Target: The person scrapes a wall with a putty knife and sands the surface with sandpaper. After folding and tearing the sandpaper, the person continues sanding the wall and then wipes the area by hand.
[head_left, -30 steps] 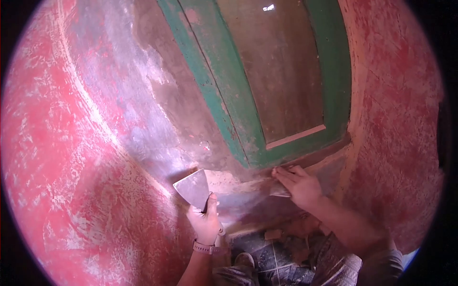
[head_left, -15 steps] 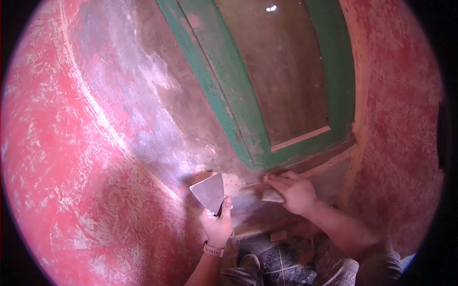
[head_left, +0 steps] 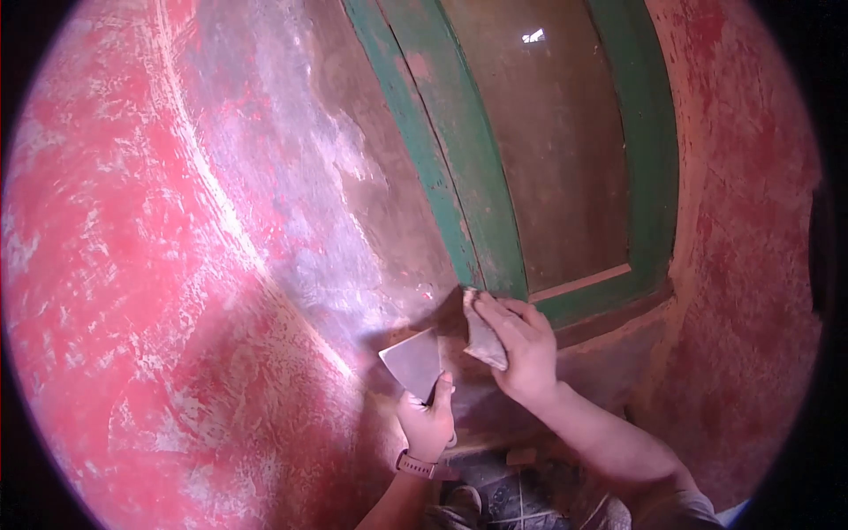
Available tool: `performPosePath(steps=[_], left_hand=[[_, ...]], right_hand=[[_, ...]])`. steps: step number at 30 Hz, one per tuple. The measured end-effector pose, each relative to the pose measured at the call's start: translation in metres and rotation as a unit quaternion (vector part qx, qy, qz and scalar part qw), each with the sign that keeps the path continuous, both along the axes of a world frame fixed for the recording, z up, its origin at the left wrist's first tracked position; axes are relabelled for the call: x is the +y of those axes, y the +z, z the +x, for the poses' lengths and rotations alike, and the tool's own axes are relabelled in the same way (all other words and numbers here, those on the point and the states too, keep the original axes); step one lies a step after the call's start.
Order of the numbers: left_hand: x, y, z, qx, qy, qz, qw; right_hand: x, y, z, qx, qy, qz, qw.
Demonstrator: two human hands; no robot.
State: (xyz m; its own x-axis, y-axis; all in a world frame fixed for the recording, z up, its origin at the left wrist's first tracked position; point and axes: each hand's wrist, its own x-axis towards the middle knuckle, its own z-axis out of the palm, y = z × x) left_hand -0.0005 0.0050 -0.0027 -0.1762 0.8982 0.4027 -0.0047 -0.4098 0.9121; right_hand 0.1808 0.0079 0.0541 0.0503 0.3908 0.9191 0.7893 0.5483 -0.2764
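My left hand (head_left: 427, 427), with a watch band at its wrist, is closed round a putty knife (head_left: 415, 360). The wide, flat blade points up and stands in front of the wall. To the right of it, my right hand (head_left: 528, 352) presses a folded piece of sandpaper (head_left: 482, 336), pale and worn, against the wall by the lower corner of the green frame (head_left: 496, 265). Its fingers lie over the back of the sheet. Bare, greyish plaster (head_left: 397, 221) shows between the frame and the red paint.
Patchy red wall (head_left: 177, 380) curves round on the left, and more red wall (head_left: 751, 265) is on the right. A glass pane (head_left: 565, 159) fills the green frame. Below are dark floor tiles (head_left: 512, 499) and a shoe (head_left: 464, 499).
My right hand has moved up and left with the sandpaper, closer to the putty knife and the frame's corner. The view has shifted, and my left hand still grips the knife.
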Motion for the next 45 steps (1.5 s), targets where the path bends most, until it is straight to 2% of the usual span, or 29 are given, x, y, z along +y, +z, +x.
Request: performPosePath(steps=[3, 6, 10, 14, 17, 20, 23, 26, 29, 32, 33, 34, 35, 38, 43, 45], left_hand=[[0.001, -0.004, -0.004, 0.016, -0.008, 0.011, 1.0], [0.007, 0.0, -0.011, 0.027, 0.013, 0.0, 1.0], [0.004, 0.002, -0.028, 0.028, 0.049, -0.017, 0.998], [0.013, -0.002, -0.032, 0.02, 0.064, 0.029, 0.997], [0.012, 0.0, -0.023, 0.004, 0.07, 0.011, 0.997], [0.004, 0.008, -0.013, 0.012, 0.049, -0.015, 0.999], [0.004, 0.003, -0.017, 0.039, 0.038, -0.018, 0.998], [0.009, 0.0, -0.024, 0.032, 0.054, -0.017, 0.998], [0.009, 0.004, -0.023, 0.012, 0.063, 0.003, 0.998], [0.003, 0.009, -0.029, 0.035, -0.014, -0.106, 0.994], [0.008, 0.004, -0.03, -0.141, -0.133, -0.191, 0.962], [0.013, 0.0, -0.03, -0.309, -0.246, -0.264, 0.88], [0.01, -0.003, -0.029, -0.278, -0.276, -0.196, 0.899], [0.007, 0.001, -0.031, -0.239, -0.28, -0.188, 0.91], [0.008, 0.004, -0.03, -0.126, -0.125, -0.143, 0.974], [0.005, 0.009, -0.024, -0.112, -0.104, -0.095, 0.984]], right_hand=[[0.016, -0.028, -0.009, -0.094, -0.039, -0.035, 0.994], [0.02, -0.068, -0.02, -0.124, -0.079, -0.046, 0.988], [0.012, -0.086, -0.015, -0.121, -0.04, -0.098, 0.987], [0.004, -0.104, -0.034, -0.084, -0.07, -0.131, 0.985], [0.021, -0.095, -0.051, -0.048, -0.087, -0.086, 0.991], [0.02, -0.074, -0.054, -0.052, -0.093, -0.089, 0.99], [0.019, -0.096, -0.042, -0.096, -0.08, -0.066, 0.99], [0.012, -0.092, -0.034, -0.068, -0.034, -0.098, 0.992], [0.003, -0.07, -0.031, 0.083, 0.074, -0.106, 0.988], [-0.013, -0.051, -0.025, -0.013, 0.018, -0.03, 0.999], [-0.023, -0.043, -0.024, -0.065, 0.016, -0.032, 0.997], [-0.022, -0.044, -0.024, -0.083, 0.057, -0.03, 0.994], [-0.02, -0.046, -0.024, -0.101, 0.097, -0.028, 0.99], [-0.017, -0.05, -0.025, -0.098, 0.153, -0.042, 0.982], [-0.013, -0.046, -0.016, -0.073, 0.18, -0.089, 0.977], [-0.01, -0.051, -0.022, 0.029, 0.164, -0.081, 0.983]])
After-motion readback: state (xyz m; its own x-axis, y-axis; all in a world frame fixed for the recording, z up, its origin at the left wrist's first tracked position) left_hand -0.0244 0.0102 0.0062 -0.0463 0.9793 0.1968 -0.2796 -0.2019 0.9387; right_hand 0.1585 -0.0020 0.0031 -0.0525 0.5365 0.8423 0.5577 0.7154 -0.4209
